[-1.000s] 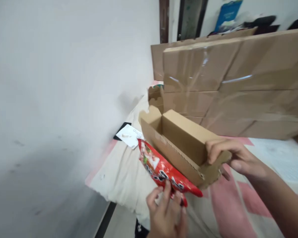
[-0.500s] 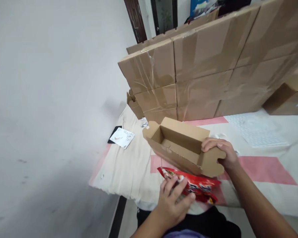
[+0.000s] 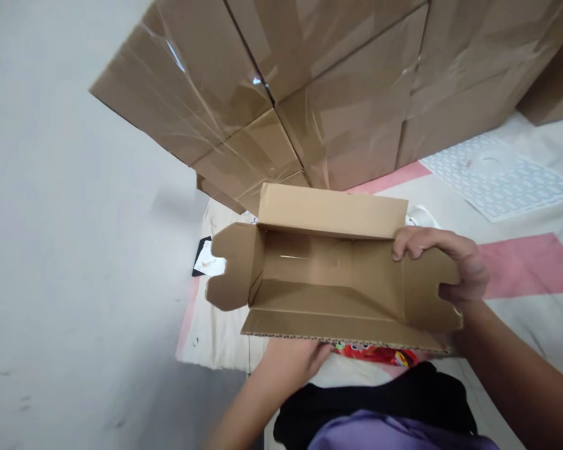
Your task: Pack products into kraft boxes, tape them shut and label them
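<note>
An open cardboard box [image 3: 328, 297] is tilted so that I look straight into its bare inside, its flaps spread outward. My right hand [image 3: 460, 262] grips the box at its right end, fingers over the rim beside the notched end flap. Behind the lower flap, my left hand [image 3: 293, 359] reaches in from below, and its fingers are mostly hidden by the cardboard. Just to its right, part of a shiny red packet [image 3: 373, 354] shows under the flap. Whether my left hand grips the packet or the box cannot be seen.
A tall stack of taped cardboard boxes [image 3: 347, 112] stands behind the open box. On the right lies a patterned sheet [image 3: 502, 175] on the white and pink cloth [image 3: 530, 269]. A white card [image 3: 209, 261] lies on a dark flat item near the left wall [image 3: 75, 219].
The box has come up closer and turned its opening toward me, held by my right hand. My left hand has moved from atop the red packet to behind the box's lower flap.
</note>
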The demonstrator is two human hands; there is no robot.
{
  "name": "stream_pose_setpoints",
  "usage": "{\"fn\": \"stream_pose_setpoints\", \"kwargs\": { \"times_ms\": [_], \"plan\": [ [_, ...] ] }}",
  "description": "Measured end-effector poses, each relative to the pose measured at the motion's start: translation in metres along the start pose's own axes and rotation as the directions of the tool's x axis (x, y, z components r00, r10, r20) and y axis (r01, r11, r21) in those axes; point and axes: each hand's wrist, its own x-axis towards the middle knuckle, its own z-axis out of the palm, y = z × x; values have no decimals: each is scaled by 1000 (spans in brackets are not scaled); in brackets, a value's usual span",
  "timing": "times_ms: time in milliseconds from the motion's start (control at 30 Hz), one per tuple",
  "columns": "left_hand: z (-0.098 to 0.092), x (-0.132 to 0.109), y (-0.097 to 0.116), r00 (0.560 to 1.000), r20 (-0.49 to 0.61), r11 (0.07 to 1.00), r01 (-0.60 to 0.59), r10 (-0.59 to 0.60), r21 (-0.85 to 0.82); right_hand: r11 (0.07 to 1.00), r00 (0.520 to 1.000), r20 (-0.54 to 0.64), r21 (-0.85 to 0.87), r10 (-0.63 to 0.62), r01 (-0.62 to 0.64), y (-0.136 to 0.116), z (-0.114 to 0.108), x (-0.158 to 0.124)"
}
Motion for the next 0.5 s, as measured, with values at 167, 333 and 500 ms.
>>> {"fn": "stream_pose_setpoints", "kwargs": {
  "times_ms": [167,333,500],
  "plan": [
    [-17,27,-2,971,239,1000,20,-14,-23,999,998,-57,-37,5,-8,2,8,-1],
    [-21,41,-13,948,309,997,-73,76,-22,974,974,-50,40,-220,222,15,9,-4],
    [-24,21,-6,932,210,940,-244,295,-237,977,978,72,106,-195,187,16,5,-2]
  ]
}}
